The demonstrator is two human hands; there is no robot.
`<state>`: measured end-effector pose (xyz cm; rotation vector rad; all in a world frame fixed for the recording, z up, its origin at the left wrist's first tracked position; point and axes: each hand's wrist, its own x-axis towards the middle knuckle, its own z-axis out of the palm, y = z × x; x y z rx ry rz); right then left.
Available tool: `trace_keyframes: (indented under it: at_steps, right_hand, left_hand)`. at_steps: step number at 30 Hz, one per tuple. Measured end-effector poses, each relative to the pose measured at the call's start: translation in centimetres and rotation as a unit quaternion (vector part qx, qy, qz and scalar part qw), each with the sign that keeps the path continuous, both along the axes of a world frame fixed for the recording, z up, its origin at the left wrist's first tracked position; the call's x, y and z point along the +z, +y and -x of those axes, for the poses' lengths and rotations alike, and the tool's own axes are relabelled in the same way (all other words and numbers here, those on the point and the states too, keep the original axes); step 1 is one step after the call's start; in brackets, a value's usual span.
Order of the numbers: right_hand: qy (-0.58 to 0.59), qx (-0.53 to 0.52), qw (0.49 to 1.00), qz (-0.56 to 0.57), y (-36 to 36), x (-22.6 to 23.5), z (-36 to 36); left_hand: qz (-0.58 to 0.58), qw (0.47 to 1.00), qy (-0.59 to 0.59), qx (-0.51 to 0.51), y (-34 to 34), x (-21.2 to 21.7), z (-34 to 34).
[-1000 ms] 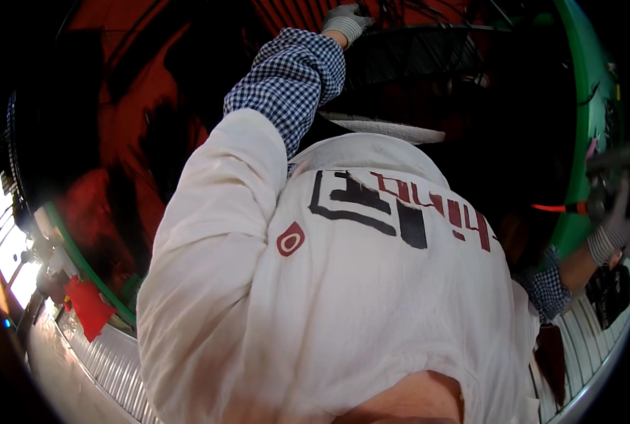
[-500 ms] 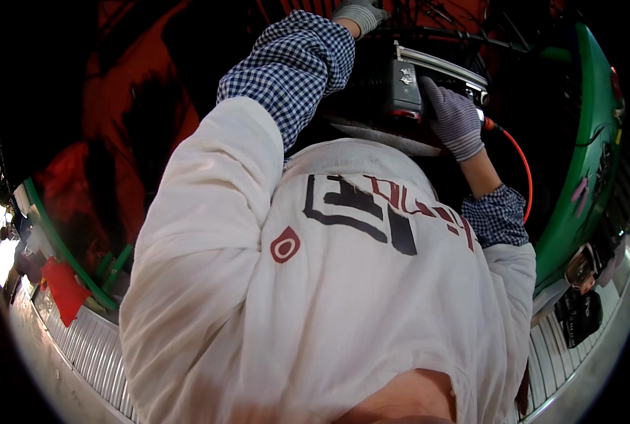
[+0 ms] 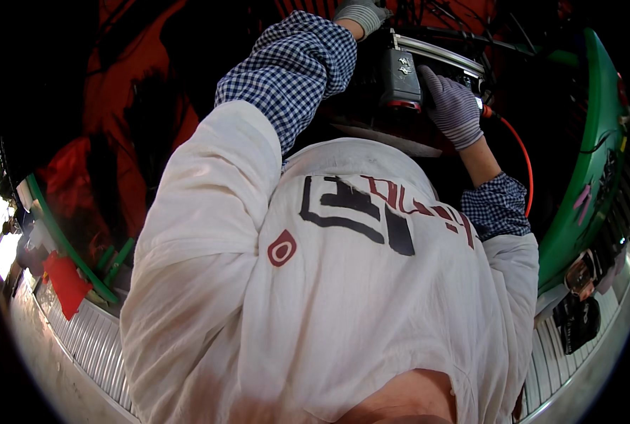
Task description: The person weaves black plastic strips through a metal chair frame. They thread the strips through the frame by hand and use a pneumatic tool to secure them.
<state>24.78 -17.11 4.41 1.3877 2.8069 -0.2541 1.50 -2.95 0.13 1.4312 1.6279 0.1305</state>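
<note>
My right hand (image 3: 454,112), in a striped grey glove, is closed on a dark grey boxy power tool (image 3: 400,76) with a red band near its bottom. Its thumb points up beside the casing, while the other fingers are mostly hidden. Along the tool's far side runs a silver metal bar (image 3: 438,53), and an orange-red cord (image 3: 525,152) leads away from near my wrist. My left hand (image 3: 362,14), also gloved, reaches to the upper edge of the view. Its fingers are dark and partly cut off, so their hold cannot be made out.
A curved green panel or rim (image 3: 589,159) rises at the right, with another green edge (image 3: 67,237) at the left. Dark cables and red surfaces (image 3: 463,15) lie beyond my hands. A red cloth-like piece (image 3: 67,284) hangs lower left; a black pouch-like item (image 3: 577,324) lies lower right.
The tool in my right hand has shifted slightly left and up, and more of its casing shows. My right hand has moved a little with it. My left hand stays nearly in place.
</note>
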Motion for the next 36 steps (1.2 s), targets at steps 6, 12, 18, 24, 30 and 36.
trace_keyframes:
  at_steps: [6,12,18,24,30,36]
  right_hand:
    - [-0.017,-0.006,1.0,0.026,-0.2,0.8,0.2]
    - [0.011,-0.004,1.0,0.006,-0.2,0.1,-0.1]
    - [0.01,-0.025,0.999,0.017,-0.5,0.1,0.1]
    - [0.042,-0.082,0.996,0.015,-1.5,5.8,-0.7]
    - [0.086,-0.321,0.935,-0.12,-7.6,20.3,-10.5]
    - [-0.288,-0.651,0.687,-0.146,-15.9,24.5,-31.2]
  left_hand:
    - [0.01,1.0,0.011,0.012,0.0,0.3,-0.2]
    - [0.018,1.0,0.007,0.012,0.3,0.3,-0.3]
    - [-0.006,0.999,-0.033,0.035,-0.4,-1.1,0.2]
    - [0.0,1.0,-0.019,-0.016,-1.0,2.0,-1.1]
    - [-0.22,0.969,0.031,-0.11,0.0,-4.8,1.5]
    - [-0.11,0.968,0.074,-0.211,-2.9,0.5,-4.3]
